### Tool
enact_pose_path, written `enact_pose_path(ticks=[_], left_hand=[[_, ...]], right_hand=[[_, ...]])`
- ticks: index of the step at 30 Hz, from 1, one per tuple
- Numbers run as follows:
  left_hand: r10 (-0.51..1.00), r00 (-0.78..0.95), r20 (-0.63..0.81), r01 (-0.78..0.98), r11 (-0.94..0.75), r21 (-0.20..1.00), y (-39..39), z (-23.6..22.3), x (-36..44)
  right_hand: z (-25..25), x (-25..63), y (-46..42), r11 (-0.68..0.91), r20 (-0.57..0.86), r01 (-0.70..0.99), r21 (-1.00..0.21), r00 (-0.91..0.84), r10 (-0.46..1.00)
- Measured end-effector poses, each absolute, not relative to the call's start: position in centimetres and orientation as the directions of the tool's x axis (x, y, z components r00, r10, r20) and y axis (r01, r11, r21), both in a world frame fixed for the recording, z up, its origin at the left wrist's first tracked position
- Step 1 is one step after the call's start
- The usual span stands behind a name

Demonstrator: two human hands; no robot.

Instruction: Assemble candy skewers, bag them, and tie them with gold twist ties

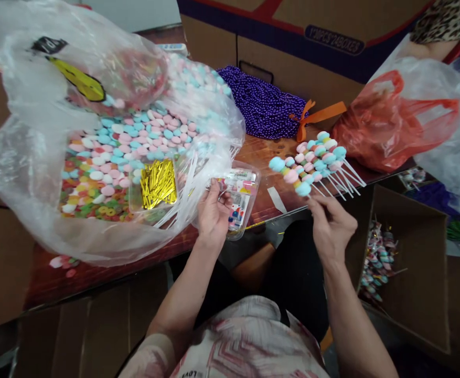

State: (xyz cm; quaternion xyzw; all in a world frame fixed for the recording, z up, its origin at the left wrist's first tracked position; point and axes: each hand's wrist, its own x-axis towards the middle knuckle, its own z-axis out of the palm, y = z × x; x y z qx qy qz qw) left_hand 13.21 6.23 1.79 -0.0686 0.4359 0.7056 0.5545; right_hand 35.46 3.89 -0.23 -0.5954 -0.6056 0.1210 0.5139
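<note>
My left hand (213, 210) is closed in a pinch on a clear printed wrapper (239, 195) lying at the table's front edge. Beside it my right hand (330, 223) reaches toward the white stick ends of several candy skewers (312, 160), its fingers curled near one stick; whether it grips one I cannot make out. The skewers carry pink, blue and white round sweets and lie side by side on the table. A big clear plastic bag (29, 157) holds pastel sweets (135, 136), loose white sticks and a bundle of gold twist ties (159, 182).
Purple bead strings (263, 102) with an orange ribbon lie at the back. A red plastic bag (391, 126) and a white one sit on the right. A cardboard box (410, 294) with wrapped skewers stands by my right knee. Large cartons (292, 47) rise behind the table.
</note>
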Motion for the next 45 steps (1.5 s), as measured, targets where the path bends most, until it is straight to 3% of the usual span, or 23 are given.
enact_pose_path(ticks=[6, 14, 19, 24, 40, 45], left_hand=[[0.741, -0.385, -0.551, -0.831, -0.018, 0.556, 6.1, 1.5, 13.6], [0.789, -0.435, -0.434, -0.751, -0.052, 0.659, 5.4, 1.3, 13.9], [0.852, -0.414, -0.321, -0.719, -0.089, 0.689, 5.0, 0.9, 13.9], [0.849, -0.433, -0.303, -0.677, -0.085, 0.731, 4.6, 1.2, 14.2], [0.873, -0.442, -0.206, -0.587, -0.108, 0.802, 4.0, 0.3, 15.0], [0.858, -0.470, -0.206, -0.616, -0.152, 0.773, 4.3, 0.1, 14.5]], right_hand=[[-0.2, 34.4, -0.7, 0.339, 0.474, 0.516, -0.786, 0.153, 0.867], [0.1, 36.1, -0.8, 0.421, 0.564, 0.659, -0.623, 0.005, 0.826], [0.6, 36.0, -1.0, 0.393, 0.454, 0.547, -0.740, -0.026, 0.891], [0.6, 35.2, -1.0, 0.339, 0.387, 0.479, -0.810, 0.001, 0.922], [0.5, 33.2, -1.4, 0.398, 0.392, 0.512, -0.761, -0.125, 0.911], [0.6, 33.4, -1.3, 0.396, 0.373, 0.511, -0.763, -0.153, 0.915]])
